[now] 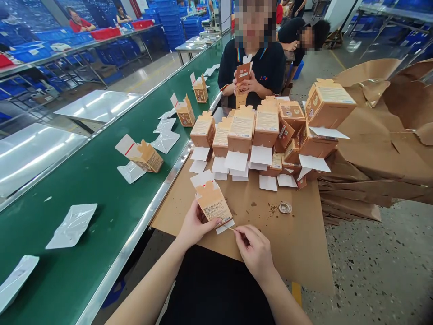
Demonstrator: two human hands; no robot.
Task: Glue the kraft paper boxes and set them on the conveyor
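Observation:
My left hand (196, 225) is wrapped round a small brown carton (214, 205) over the near part of the cardboard-covered table (287, 243). White flaps stick out at the carton's far end and at its near end. Close to the near flap, my right hand (253, 248) pinches a thin pale stick (232, 229), whose tip reaches the carton's lower edge. Whether the tip touches the flap or goes inside, I cannot tell. Beyond the hands, several similar cartons (241, 128) are stacked with white flaps hanging toward me.
A green conveyor belt (111, 216) with a metal edge runs along the left, bearing white pouches (72, 225) and open cartons (147, 155). A small round clear dish (285, 207) sits beside brown specks. Across the table, a person (252, 67) holds a carton. Brown paper (382, 149) is piled right.

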